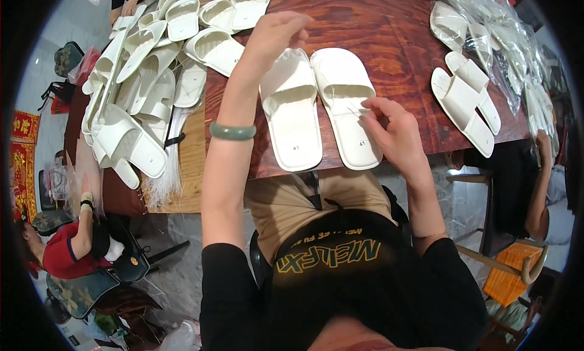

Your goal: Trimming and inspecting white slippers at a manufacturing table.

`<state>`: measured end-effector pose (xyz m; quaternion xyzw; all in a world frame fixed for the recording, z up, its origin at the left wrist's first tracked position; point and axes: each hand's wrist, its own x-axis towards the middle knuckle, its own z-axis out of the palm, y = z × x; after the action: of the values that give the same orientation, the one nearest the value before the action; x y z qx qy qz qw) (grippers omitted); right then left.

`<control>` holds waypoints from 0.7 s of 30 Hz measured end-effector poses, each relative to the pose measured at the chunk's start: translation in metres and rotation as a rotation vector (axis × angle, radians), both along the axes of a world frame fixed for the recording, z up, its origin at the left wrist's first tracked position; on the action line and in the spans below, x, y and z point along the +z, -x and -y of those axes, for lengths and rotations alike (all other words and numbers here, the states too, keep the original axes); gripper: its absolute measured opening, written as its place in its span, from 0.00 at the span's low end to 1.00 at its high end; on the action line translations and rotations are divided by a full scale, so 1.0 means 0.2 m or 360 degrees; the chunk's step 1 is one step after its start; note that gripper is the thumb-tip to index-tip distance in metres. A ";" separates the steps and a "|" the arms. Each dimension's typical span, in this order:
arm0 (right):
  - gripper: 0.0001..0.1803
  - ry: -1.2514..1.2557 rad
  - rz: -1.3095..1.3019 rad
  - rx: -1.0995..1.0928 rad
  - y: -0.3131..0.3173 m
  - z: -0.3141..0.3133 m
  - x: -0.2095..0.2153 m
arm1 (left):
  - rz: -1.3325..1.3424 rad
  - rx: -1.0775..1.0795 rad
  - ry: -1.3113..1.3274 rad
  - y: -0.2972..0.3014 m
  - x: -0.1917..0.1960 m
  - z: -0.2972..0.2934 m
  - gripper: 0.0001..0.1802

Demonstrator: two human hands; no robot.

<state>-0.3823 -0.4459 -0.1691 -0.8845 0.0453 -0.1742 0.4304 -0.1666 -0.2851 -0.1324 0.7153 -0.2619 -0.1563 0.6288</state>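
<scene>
Two white slippers lie side by side on the table, the left slipper (295, 135) and the right slipper (350, 71), toes pointing away from me. My left hand (280, 38) is raised over the toe of the left slipper, fingers loosely bent and apart, with nothing visible in them. A jade-green bangle (232, 131) circles that wrist. Beside the strap opening of the right slipper, my right hand (394, 132) has thumb and forefinger pinched close together. A thin pale strand (354, 111) shows at these fingertips, over the slipper's insole.
A heap of white slippers (143, 141) covers the table's left side, beside a bundle of clear strands (165, 177). To the right lies a slipper pair (462, 101), near plastic-wrapped slippers (517, 44). People sit left and right; another person's hand (129, 5) shows at far left.
</scene>
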 end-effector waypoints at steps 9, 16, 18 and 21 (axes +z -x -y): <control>0.11 0.0432 0.0050 -0.0119 -0.15 -0.03 -0.02 | 0.0312 -0.0133 -0.0337 -0.10 -0.02 0.12 0.12; 0.10 0.0669 0.0182 -0.0232 -0.21 -0.05 0.01 | 0.0078 -0.0740 -0.0993 -0.10 -0.03 0.26 0.10; 0.10 0.0727 0.0179 -0.0310 -0.21 -0.06 -0.01 | -0.0089 -0.0851 -0.0905 -0.08 -0.01 0.22 0.11; 0.10 0.0716 0.0171 -0.0335 -0.21 -0.16 0.01 | -0.0311 -0.1023 -0.0760 -0.14 -0.11 0.10 0.13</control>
<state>-0.3407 -0.4140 -0.1671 -0.9379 0.0741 -0.2705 0.2040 -0.1391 -0.3043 -0.1544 0.7047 -0.3675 -0.4682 0.3861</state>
